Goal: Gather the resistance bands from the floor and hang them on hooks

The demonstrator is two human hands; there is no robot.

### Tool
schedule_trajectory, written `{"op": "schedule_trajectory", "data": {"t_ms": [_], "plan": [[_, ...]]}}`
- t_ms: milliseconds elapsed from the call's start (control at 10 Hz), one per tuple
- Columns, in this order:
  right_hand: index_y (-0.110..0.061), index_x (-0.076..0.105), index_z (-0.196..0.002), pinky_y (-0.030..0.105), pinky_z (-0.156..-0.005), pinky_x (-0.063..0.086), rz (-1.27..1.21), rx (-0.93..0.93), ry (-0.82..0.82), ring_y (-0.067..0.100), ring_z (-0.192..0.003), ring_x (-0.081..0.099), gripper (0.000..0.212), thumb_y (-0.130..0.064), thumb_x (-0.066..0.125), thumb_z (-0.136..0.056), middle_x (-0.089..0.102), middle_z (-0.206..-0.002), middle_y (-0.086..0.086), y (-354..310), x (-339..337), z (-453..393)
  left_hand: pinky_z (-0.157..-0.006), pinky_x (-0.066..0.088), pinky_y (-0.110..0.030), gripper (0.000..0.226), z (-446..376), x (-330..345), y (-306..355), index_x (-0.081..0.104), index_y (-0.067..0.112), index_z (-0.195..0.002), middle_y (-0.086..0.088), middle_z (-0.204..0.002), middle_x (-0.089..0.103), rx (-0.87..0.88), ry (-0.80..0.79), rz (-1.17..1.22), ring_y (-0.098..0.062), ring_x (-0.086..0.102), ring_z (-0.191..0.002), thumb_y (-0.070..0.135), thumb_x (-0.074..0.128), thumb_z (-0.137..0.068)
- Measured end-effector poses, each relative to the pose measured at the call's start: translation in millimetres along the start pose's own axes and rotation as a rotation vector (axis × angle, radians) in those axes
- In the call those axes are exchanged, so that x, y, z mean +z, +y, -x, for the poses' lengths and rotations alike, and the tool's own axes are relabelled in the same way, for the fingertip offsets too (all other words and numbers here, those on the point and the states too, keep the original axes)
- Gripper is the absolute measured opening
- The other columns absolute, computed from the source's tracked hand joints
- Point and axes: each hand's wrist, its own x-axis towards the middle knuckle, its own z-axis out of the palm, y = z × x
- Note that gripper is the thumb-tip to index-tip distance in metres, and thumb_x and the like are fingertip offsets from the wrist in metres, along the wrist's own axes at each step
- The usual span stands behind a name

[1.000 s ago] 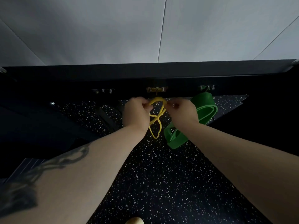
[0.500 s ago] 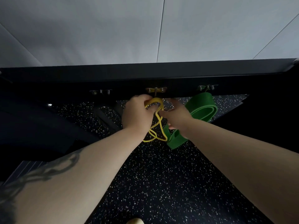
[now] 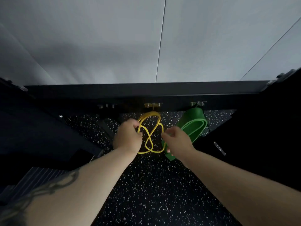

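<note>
A thin yellow resistance band (image 3: 149, 115) hangs in twisted loops just below the middle brass hook (image 3: 153, 105) on a dark beam. My left hand (image 3: 127, 137) pinches the band's left strands. My right hand (image 3: 176, 142) pinches its right strand. A wide green band (image 3: 193, 124) hangs folded from the right hook (image 3: 197, 103), partly hidden behind my right hand. Whether the yellow band rests on the middle hook I cannot tell.
A third hook (image 3: 106, 106) on the left of the dark beam (image 3: 146, 91) carries nothing. Below lies black speckled rubber flooring (image 3: 156, 193). Dark equipment frames stand at left (image 3: 40, 136) and right (image 3: 260, 136). A grey panelled wall fills the upper view.
Both hands have come down and apart from the hook. The yellow band's top loop has stayed up near the hook and now shows spread in crossing loops between my hands.
</note>
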Motion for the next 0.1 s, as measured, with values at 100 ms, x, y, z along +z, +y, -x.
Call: {"op": "schedule_trajectory", "data": {"t_ms": [100], "plan": [[-0.021,0.057,-0.112,0.046,-0.082,0.057,0.141,-0.037,0.027,0.02,-0.086,0.066,0.023,-0.035,0.054,-0.094,0.064,-0.103,-0.001,-7.1,-16.8,32.3,-0.085,0.052,-0.034,0.031,29.3,-19.7,8.8,0.065,0.02,-0.117,-0.002,-0.119,0.067,-0.024,-0.248,-0.209,-0.021,0.064,-0.104,0.012,0.066,-0.086]]}}
